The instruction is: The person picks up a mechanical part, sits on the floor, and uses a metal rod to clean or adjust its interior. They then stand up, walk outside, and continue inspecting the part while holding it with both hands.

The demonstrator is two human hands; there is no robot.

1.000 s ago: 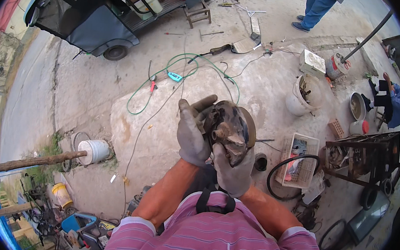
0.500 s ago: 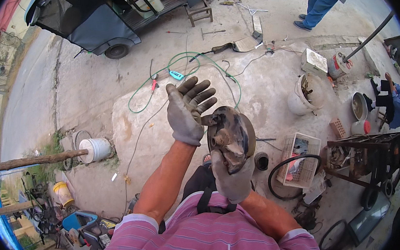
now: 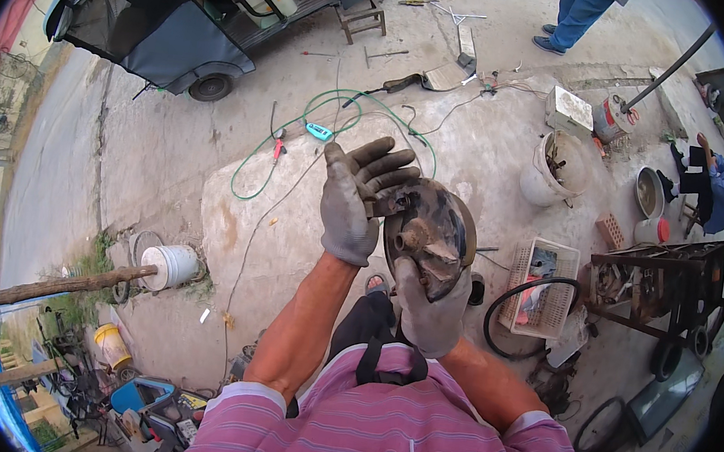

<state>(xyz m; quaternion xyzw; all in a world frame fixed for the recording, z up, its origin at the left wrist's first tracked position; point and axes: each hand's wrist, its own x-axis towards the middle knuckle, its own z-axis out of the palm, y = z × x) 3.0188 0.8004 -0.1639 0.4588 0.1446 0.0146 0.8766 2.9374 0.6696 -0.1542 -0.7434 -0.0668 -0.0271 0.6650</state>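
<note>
A round, greasy metal brake plate [image 3: 439,227] with a raised central hub is held in front of my chest, its face toward me. My gloved right hand [image 3: 434,311] grips its near edge, thumb over the face and the other fingers hidden behind. A short lever [image 3: 386,205] sticks out from the plate's left side. Beside that lever is my gloved left hand [image 3: 353,206], palm turned up and fingers stretched out to the right. Its palm edge meets the lever's end; whether it presses on it I cannot tell. Both gloves are grey and stained dark.
A green hose [image 3: 247,186] loops over the concrete ahead. To the right stand a white bucket [image 3: 545,188], a plastic crate [image 3: 538,327] and a metal rack [image 3: 651,263]. A three-wheeled vehicle [image 3: 188,49] is parked far left. One person [image 3: 569,18] stands ahead; another [image 3: 723,189] sits at right.
My left hand has shifted right and tilted its fingers rightward, closing in on the lever. The plate has moved slightly up and right with my right hand.
</note>
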